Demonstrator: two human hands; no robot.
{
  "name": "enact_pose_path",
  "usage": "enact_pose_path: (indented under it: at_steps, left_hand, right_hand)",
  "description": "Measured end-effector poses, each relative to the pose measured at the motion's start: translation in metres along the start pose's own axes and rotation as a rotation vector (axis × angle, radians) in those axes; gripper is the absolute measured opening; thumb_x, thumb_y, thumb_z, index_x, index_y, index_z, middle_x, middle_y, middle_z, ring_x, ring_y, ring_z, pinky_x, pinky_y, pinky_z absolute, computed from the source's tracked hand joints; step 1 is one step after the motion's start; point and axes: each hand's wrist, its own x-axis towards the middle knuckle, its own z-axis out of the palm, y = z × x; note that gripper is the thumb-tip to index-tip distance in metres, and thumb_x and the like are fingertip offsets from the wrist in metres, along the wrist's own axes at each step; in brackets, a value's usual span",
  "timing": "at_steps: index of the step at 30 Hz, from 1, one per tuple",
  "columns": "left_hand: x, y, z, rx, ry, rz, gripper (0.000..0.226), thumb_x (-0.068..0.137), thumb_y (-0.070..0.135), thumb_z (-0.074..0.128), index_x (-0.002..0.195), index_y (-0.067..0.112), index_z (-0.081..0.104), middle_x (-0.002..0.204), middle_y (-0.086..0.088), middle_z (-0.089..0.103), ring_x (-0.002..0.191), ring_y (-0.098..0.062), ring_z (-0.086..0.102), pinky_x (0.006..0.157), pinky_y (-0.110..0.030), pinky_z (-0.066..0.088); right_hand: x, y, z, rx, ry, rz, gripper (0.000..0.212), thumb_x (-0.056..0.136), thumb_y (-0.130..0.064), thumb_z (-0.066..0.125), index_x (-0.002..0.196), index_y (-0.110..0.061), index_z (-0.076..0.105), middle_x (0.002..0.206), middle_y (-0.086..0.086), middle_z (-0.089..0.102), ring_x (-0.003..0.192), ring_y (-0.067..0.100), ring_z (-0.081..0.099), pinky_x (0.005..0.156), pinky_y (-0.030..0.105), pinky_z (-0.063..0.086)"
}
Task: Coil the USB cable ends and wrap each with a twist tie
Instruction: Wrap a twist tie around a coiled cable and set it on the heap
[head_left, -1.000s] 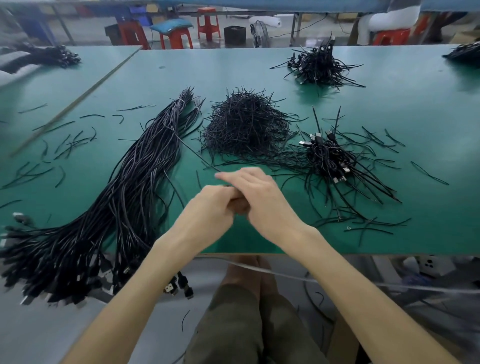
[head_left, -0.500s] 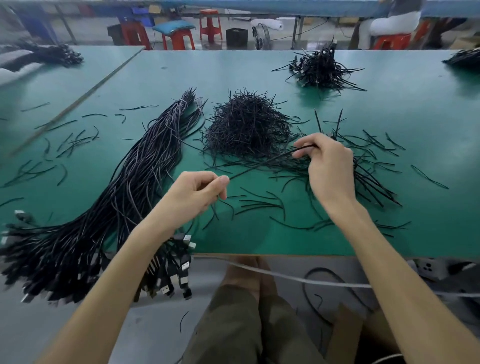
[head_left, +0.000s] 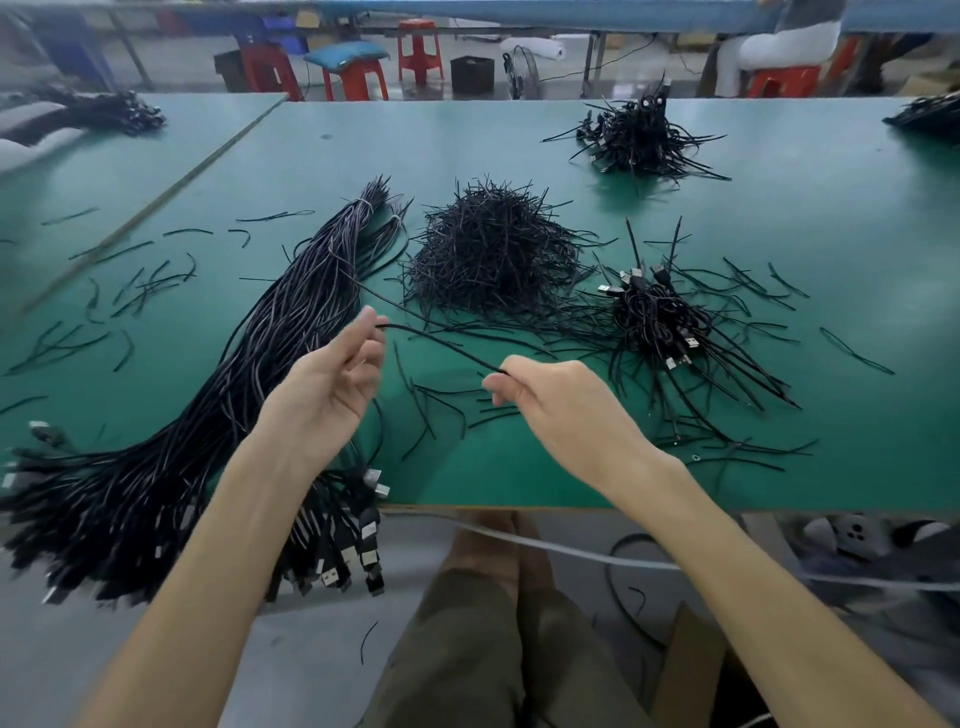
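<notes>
One thin black strand (head_left: 441, 343) is pinched at either end by the curled fingers of the left hand (head_left: 327, 379) and right hand (head_left: 561, 410) over the near counter (head_left: 519, 467), flanked left by the USB cable bundle (head_left: 260, 364), with the twist-tie heap (head_left: 493, 249) farther off and the coiled cables (head_left: 654, 317) to the right.

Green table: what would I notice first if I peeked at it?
Probably the huge bundle of black cables sprawling across the left of the green table and hanging over its near edge. Next comes the spiky heap of short black ties in the middle. In front of it, the left hand and right hand pinch a thin black strand between them.
</notes>
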Motion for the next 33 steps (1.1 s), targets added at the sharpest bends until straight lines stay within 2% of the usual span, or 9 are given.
enact_pose_path:
  at_steps: [3, 8, 12, 17, 22, 24, 27, 30, 33]
  left_hand:
    - [-0.001, -0.004, 0.001, -0.265, -0.123, -0.046, 0.022, 0.093, 0.032, 0.068, 0.101, 0.013, 0.072, 0.082, 0.008, 0.061, 0.068, -0.001, 0.06, 0.056, -0.012, 0.049]
    - [-0.004, -0.008, 0.013, -0.189, -0.233, -0.015, 0.028, 0.106, 0.04, 0.052, 0.088, 0.021, 0.063, 0.095, 0.002, 0.063, 0.095, -0.015, 0.065, 0.093, -0.031, 0.055]
    - [-0.014, -0.006, 0.023, -0.257, -0.527, -0.109, 0.043, 0.113, 0.04, 0.032, 0.089, 0.019, 0.061, 0.061, 0.01, 0.044, 0.05, -0.005, 0.038, 0.058, -0.019, 0.041]
    - [-0.024, -0.004, 0.024, 0.084, -0.724, 0.007, 0.048, 0.111, 0.042, 0.033, 0.086, 0.016, 0.064, 0.043, 0.009, 0.025, 0.037, -0.008, 0.022, 0.046, -0.02, 0.028]
    - [-0.036, -0.003, 0.021, 0.624, -1.107, -0.222, 0.043, 0.11, 0.037, 0.043, 0.093, 0.006, 0.069, 0.047, 0.0, 0.049, 0.035, -0.006, 0.038, 0.04, -0.013, 0.032]
    - [-0.037, -0.013, 0.028, 0.971, -1.039, -0.225, 0.042, 0.11, 0.034, 0.043, 0.099, 0.002, 0.068, 0.064, -0.002, 0.069, 0.041, -0.013, 0.055, 0.047, -0.017, 0.043]
    - [-0.036, -0.033, 0.044, 1.242, -0.604, 0.151, 0.03, 0.107, 0.028, 0.046, 0.107, 0.014, 0.073, 0.09, 0.005, 0.079, 0.075, -0.012, 0.074, 0.074, -0.024, 0.053]
    - [-0.032, -0.04, 0.052, 1.065, -0.3, 0.434, 0.028, 0.107, 0.018, 0.044, 0.116, 0.022, 0.07, 0.108, 0.002, 0.077, 0.097, -0.012, 0.071, 0.09, -0.033, 0.056]
    - [-0.025, -0.045, 0.058, 0.601, -0.302, 0.306, 0.047, 0.106, 0.033, 0.037, 0.144, 0.01, 0.054, 0.143, -0.006, 0.061, 0.134, -0.019, 0.057, 0.115, -0.038, 0.042]
  right_hand:
    - [-0.005, -0.004, 0.007, -0.048, -0.06, -0.071, 0.054, 0.102, -0.053, 0.03, 0.094, -0.008, 0.059, 0.085, 0.002, 0.07, 0.073, 0.022, 0.061, 0.073, 0.043, 0.05]
    - [-0.015, -0.007, 0.018, -0.119, -0.097, -0.13, 0.065, 0.096, -0.059, 0.019, 0.092, -0.007, 0.057, 0.079, 0.008, 0.064, 0.076, 0.03, 0.06, 0.075, 0.046, 0.05]
    - [-0.015, 0.006, 0.018, -0.032, -0.122, -0.138, 0.064, 0.097, -0.06, 0.025, 0.079, -0.006, 0.053, 0.072, 0.008, 0.064, 0.069, 0.026, 0.059, 0.071, 0.044, 0.049]
    - [-0.016, 0.019, 0.014, 0.054, -0.094, -0.127, 0.066, 0.096, -0.065, 0.033, 0.066, -0.009, 0.048, 0.053, 0.003, 0.049, 0.049, 0.017, 0.043, 0.054, 0.027, 0.032]
    - [-0.006, 0.026, 0.0, -0.143, -0.008, -0.139, 0.062, 0.091, -0.07, 0.04, 0.058, -0.017, 0.031, 0.049, -0.003, 0.038, 0.051, 0.02, 0.039, 0.06, 0.041, 0.042]
    - [-0.001, 0.024, -0.006, -0.068, 0.086, -0.116, 0.064, 0.09, -0.064, 0.053, 0.056, -0.014, 0.033, 0.047, -0.002, 0.036, 0.049, 0.021, 0.036, 0.056, 0.042, 0.041]
    - [0.002, 0.008, -0.006, 0.238, 0.234, -0.081, 0.063, 0.095, -0.051, 0.061, 0.053, -0.018, 0.029, 0.048, -0.006, 0.026, 0.049, 0.011, 0.024, 0.051, 0.029, 0.026]
    - [0.004, -0.015, 0.0, 0.461, 0.322, -0.075, 0.058, 0.103, -0.044, 0.052, 0.05, -0.026, 0.034, 0.045, -0.011, 0.031, 0.045, 0.006, 0.03, 0.05, 0.019, 0.026]
    - [0.002, -0.032, 0.012, 0.583, 0.338, -0.094, 0.061, 0.105, -0.043, 0.046, 0.051, -0.016, 0.038, 0.044, -0.002, 0.036, 0.043, 0.01, 0.031, 0.047, 0.023, 0.026]
